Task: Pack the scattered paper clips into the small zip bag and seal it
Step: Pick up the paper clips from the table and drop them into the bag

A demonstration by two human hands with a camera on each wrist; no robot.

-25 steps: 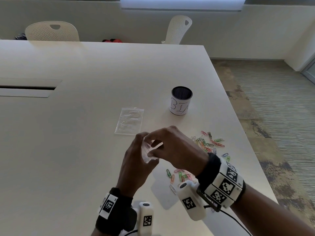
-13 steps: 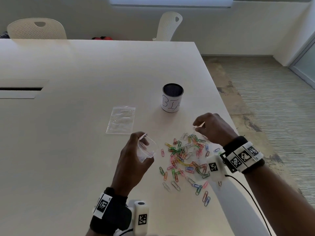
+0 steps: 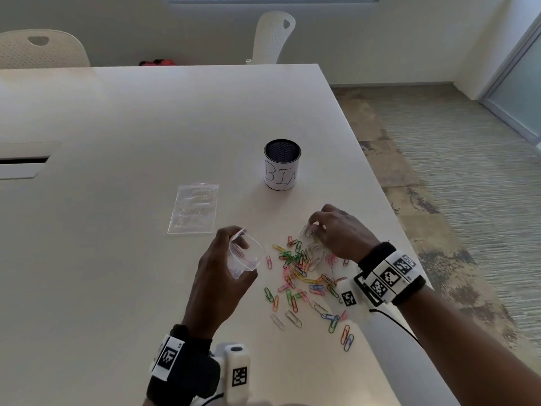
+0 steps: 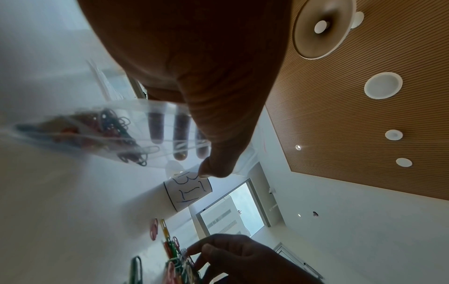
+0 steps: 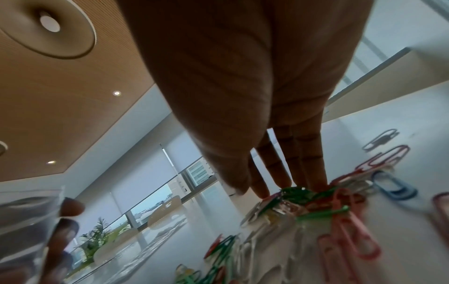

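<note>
- White table (image 3: 131, 259) is filling most of the head view, with two white chairs (image 3: 41, 49) standing at its far side and carpet showing to the right.
- Left hand (image 3: 222, 276) is hovering above the table, holding a small clear zip bag (image 3: 244, 256) with its mouth open toward the right.
- Seen from the left wrist, the bag (image 4: 116, 132) is already holding some coloured clips, with the fingers (image 4: 181, 132) showing through the plastic behind it and the thumb in front.
- Right hand (image 3: 339, 232) is reaching down onto the far edge of the clip pile, its fingers curled together over a few clips; the exact grip is hard to tell from the head view.
- From the right wrist, the fingertips (image 5: 313, 180) are pressing into a green and red tangle of clips (image 5: 316, 198).
- Paper clips (image 3: 304, 276) in pink, green, orange, blue and silver are lying scattered on the table between the two hands and toward the near edge.
- A second clear bag (image 3: 194, 208) is lying flat on the table, beyond the left hand.
- A dark mesh cup (image 3: 282, 164) with a white handwritten label is standing upright beyond the pile, apart from both hands.
</note>
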